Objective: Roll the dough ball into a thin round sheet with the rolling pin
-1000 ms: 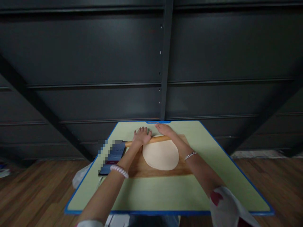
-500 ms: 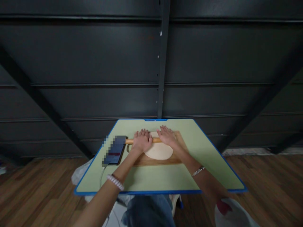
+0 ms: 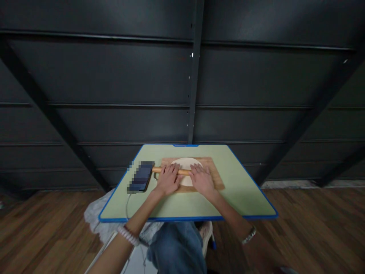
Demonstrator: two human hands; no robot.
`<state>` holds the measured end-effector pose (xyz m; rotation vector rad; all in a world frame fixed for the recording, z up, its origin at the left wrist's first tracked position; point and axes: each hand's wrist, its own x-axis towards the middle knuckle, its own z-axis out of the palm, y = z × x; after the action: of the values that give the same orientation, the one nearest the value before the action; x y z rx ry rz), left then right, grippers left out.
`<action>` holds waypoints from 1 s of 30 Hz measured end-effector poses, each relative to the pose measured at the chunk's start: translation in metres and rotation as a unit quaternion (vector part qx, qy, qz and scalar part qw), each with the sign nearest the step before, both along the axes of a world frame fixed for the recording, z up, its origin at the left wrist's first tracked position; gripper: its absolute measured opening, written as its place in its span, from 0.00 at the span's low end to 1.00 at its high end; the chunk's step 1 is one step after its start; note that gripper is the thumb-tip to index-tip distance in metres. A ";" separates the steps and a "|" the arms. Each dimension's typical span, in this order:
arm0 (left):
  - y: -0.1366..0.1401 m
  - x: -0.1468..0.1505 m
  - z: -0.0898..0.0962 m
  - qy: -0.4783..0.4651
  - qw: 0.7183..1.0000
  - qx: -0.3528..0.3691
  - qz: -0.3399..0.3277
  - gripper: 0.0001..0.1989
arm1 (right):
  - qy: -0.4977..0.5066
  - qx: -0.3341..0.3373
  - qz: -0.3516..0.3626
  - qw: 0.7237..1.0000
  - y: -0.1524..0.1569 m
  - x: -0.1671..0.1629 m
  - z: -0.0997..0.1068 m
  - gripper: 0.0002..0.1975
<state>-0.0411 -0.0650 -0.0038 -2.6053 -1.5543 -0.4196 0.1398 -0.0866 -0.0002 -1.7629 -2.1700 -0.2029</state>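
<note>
A light wooden rolling pin (image 3: 184,172) lies crosswise over a round, flat sheet of pale dough (image 3: 186,182). Beneath the dough is a wooden cutting board (image 3: 218,180). My left hand (image 3: 169,179) is closed over the left part of the pin, fingers draped across it. On the right part rests my right hand (image 3: 202,179), its fingers also curved over the wood. Between the two hands a short stretch of the pin shows. Its right end is hidden by my right hand, and both palms hide parts of the dough.
The board sits on a small pale green table (image 3: 242,201) with a blue rim. Left of the board lies a phone (image 3: 141,177) with a white cable (image 3: 127,207). A dark panelled wall (image 3: 128,72) stands behind the table. My knee (image 3: 176,247) is below the front edge.
Both hands have drawn back toward me relative to the board, from flat palms on the pin to fingers curved over it. More dough shows beyond the pin. The camera view has shifted slightly.
</note>
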 end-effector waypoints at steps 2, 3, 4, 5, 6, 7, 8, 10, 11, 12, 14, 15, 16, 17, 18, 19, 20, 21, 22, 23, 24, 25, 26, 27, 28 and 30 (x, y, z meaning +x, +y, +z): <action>-0.007 -0.004 0.000 -0.009 1.000 0.004 -0.014 0.27 | -0.006 0.007 0.012 1.000 -0.010 0.001 0.001 0.22; -0.011 -0.005 -0.001 -0.014 1.000 0.010 -0.021 0.26 | -0.008 0.007 0.018 1.000 -0.014 0.002 0.001 0.21; -0.015 -0.007 -0.001 -0.019 0.999 0.015 -0.028 0.26 | -0.008 0.006 0.026 1.000 -0.018 0.003 0.001 0.21; -0.019 -0.009 -0.002 -0.024 0.999 0.020 -0.035 0.26 | -0.008 0.005 0.034 0.999 -0.021 0.004 0.000 0.20; -0.023 -0.011 -0.003 -0.028 0.998 0.024 -0.042 0.26 | -0.006 0.004 0.042 0.999 -0.024 0.005 0.000 0.21; -0.027 -0.013 -0.003 -0.032 0.998 0.026 -0.050 0.26 | -0.004 0.004 0.049 0.999 -0.028 0.007 -0.001 0.21; -0.031 -0.016 -0.004 -0.037 0.997 0.028 -0.058 0.26 | -0.001 0.004 0.056 0.998 -0.031 0.008 -0.002 0.22; -0.037 -0.021 -0.004 -0.049 0.996 0.031 -0.073 0.26 | 0.007 0.008 0.067 0.998 -0.037 0.010 -0.004 0.23; -0.040 -0.023 -0.004 -0.056 0.995 0.033 -0.078 0.25 | 0.011 0.010 0.072 0.997 -0.040 0.010 -0.004 0.23; -0.043 -0.025 -0.004 -0.064 0.994 0.035 -0.080 0.25 | 0.016 0.013 0.077 0.997 -0.043 0.011 -0.005 0.22; -0.048 -0.027 -0.005 -0.078 0.993 0.039 -0.078 0.24 | 0.021 0.019 0.074 0.997 -0.048 0.009 -0.006 0.21; -0.051 -0.027 -0.005 -0.081 0.993 0.040 -0.076 0.24 | 0.021 0.021 0.066 0.997 -0.050 0.008 -0.006 0.20; -0.053 -0.027 -0.005 -0.082 0.993 0.041 -0.073 0.24 | 0.019 0.022 0.055 0.998 -0.052 0.007 -0.006 0.19; -0.056 -0.026 -0.006 -0.080 0.994 0.043 -0.068 0.24 | 0.014 0.022 0.043 0.999 -0.054 0.006 -0.006 0.18; -0.059 -0.025 -0.006 -0.075 0.994 0.044 -0.063 0.24 | 0.009 0.022 0.034 0.999 -0.055 0.005 -0.005 0.17; -0.061 -0.023 -0.007 -0.069 0.995 0.046 -0.058 0.24 | 0.003 0.020 0.031 0.999 -0.055 0.005 -0.004 0.16; -0.062 -0.023 -0.008 -0.061 0.996 0.048 -0.053 0.24 | -0.006 0.019 0.034 0.999 -0.054 0.005 -0.003 0.15; -0.063 -0.022 -0.010 -0.053 0.996 0.051 -0.049 0.24 | -0.016 0.020 0.040 0.999 -0.053 0.006 -0.001 0.15; -0.062 -0.022 -0.011 -0.045 0.996 0.055 -0.047 0.24 | -0.026 0.023 0.047 0.998 -0.051 0.008 0.001 0.16; -0.060 -0.023 -0.012 -0.040 0.996 0.060 -0.046 0.24 | -0.035 0.026 0.054 0.998 -0.048 0.011 0.003 0.16; -0.056 -0.025 -0.013 -0.035 0.996 0.065 -0.045 0.24 | -0.041 0.030 0.059 0.997 -0.044 0.014 0.006 0.17; -0.052 -0.027 -0.013 -0.031 0.996 0.070 -0.044 0.24 | -0.042 0.032 0.064 0.997 -0.039 0.019 0.009 0.18; -0.045 -0.028 -0.013 -0.028 0.996 0.075 -0.042 0.25 | -0.038 0.029 0.069 0.996 -0.033 0.024 0.011 0.18; -0.038 -0.030 -0.012 -0.023 0.996 0.078 -0.041 0.25 | -0.028 0.025 0.072 0.997 -0.027 0.029 0.013 0.18; -0.031 -0.031 -0.010 -0.016 0.996 0.079 -0.038 0.25 | -0.018 0.018 0.081 0.996 -0.020 0.035 0.014 0.18; -0.015 -0.031 -0.004 0.001 0.997 0.073 -0.033 0.25 | 0.008 0.006 0.095 0.995 -0.007 0.046 0.015 0.18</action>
<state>-0.0724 -0.0804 -0.0078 -2.5494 -1.3846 -0.5136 0.1855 -0.0937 0.0145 -1.5332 -2.3036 -0.1540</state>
